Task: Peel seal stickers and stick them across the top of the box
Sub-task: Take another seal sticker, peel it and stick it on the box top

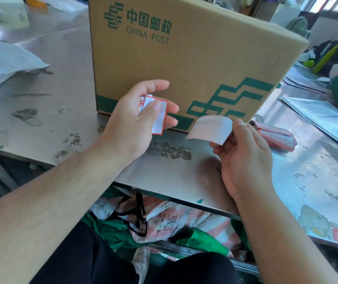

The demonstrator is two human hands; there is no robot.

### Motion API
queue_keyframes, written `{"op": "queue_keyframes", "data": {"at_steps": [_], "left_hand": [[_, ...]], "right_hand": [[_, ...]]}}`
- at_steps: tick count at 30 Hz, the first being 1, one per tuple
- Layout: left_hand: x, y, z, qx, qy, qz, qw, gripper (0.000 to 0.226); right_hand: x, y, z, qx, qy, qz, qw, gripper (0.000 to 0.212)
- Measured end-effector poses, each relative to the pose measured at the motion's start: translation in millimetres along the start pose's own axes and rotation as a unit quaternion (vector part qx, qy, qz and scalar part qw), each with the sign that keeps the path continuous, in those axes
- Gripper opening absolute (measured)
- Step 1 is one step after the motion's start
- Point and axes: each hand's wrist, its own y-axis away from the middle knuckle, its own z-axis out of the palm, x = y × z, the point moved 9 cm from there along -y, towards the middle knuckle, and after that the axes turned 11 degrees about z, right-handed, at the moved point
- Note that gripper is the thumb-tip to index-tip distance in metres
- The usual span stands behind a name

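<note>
Head view: a tan cardboard box [184, 64] printed with green China Post markings stands on the metal surface [61, 83]. In front of it, the left hand [135, 119] pinches a white, red-edged seal sticker [160, 117]. The right hand [244, 156] grips a curled, pale backing strip [211, 128]. More red stickers [276, 136] lie just right of the box.

1. A scuffed, stained metal table [65, 95] fills the middle of the view.
2. At 9 o'clock, a white bag [2, 64] lies on it.
3. At 3 o'clock, a silver padded mailer [325, 119].
4. At 6 o'clock, woven sacks [170, 220] are heaped under the table.
5. Daylight comes from windows [331, 5] at 1 o'clock.
</note>
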Motion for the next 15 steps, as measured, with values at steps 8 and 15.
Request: {"op": "queue_keyframes", "data": {"at_steps": [8, 15], "left_hand": [[-8, 1, 7, -0.035, 0.018, -0.029, 0.999, 0.029], [12, 7, 24, -0.113, -0.198, 0.040, 0.973, 0.067]], "right_hand": [[-1, 2, 2, -0.002, 0.016, -0.001, 1.000, 0.034], [-2, 4, 4, -0.013, 0.039, -0.010, 0.999, 0.036]]}}
